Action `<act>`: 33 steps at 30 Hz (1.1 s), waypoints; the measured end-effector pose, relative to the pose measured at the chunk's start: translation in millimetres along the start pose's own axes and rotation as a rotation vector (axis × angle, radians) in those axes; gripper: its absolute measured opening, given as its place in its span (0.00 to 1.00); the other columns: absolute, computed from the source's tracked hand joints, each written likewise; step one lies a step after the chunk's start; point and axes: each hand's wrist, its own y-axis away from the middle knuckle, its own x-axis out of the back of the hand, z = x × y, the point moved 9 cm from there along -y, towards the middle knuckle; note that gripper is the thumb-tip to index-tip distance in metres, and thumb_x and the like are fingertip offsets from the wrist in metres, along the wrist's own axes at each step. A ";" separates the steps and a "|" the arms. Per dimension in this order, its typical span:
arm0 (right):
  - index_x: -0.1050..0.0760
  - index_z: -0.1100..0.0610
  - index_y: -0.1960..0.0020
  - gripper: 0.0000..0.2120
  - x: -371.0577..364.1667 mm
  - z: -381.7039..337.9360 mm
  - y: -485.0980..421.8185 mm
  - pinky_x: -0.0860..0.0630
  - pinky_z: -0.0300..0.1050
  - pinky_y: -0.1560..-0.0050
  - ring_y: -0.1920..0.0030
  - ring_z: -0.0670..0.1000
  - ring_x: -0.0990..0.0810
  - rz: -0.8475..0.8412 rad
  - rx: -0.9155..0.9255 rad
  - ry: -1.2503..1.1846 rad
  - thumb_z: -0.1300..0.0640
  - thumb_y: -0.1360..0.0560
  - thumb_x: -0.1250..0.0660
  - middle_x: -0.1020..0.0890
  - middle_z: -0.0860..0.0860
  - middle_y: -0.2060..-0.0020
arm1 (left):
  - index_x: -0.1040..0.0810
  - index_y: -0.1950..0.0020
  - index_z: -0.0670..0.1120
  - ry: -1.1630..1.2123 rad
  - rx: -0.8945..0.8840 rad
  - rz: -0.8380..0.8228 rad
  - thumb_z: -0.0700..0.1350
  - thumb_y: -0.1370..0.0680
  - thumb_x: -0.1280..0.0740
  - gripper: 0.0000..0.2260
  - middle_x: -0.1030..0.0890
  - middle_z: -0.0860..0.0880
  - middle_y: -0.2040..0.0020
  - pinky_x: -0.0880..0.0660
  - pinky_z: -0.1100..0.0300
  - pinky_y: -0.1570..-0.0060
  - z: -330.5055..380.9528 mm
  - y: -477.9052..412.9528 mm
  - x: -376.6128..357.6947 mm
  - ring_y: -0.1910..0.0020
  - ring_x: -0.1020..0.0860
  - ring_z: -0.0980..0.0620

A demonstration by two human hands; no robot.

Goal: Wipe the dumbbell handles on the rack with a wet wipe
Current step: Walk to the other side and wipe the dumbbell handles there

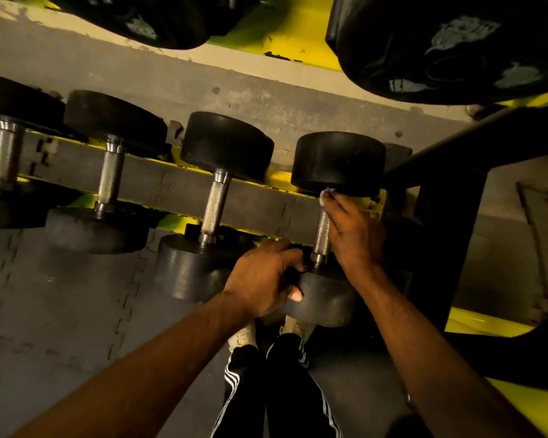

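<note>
Grey rubber floor mats (60,295) with jigsaw seams lay side by side, running back to a scuffed beige strip (76,30) at the far edge. Below, black trousers (285,390) with white side stripes ended in pale shoes (242,338), set close together on the mats.

Along the rack (277,178) we see open room between neighbouring handles (215,205), narrowed front and back by the black heads (228,145). At its right end a black upright (450,222) crowds the last dumbbell (336,162), and upper-tier heads (456,49) overhang the back.
</note>
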 end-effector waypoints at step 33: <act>0.18 0.54 0.45 0.08 21.5 30.5 -0.4 0.27 0.32 0.60 0.56 0.45 0.21 0.039 -0.404 -0.348 0.59 0.22 0.32 0.20 0.46 0.56 | 0.21 0.46 0.50 0.032 0.044 -0.071 0.61 0.37 0.32 0.24 0.23 0.52 0.45 0.27 0.55 0.49 -0.4 -0.7 3.8 0.43 0.25 0.49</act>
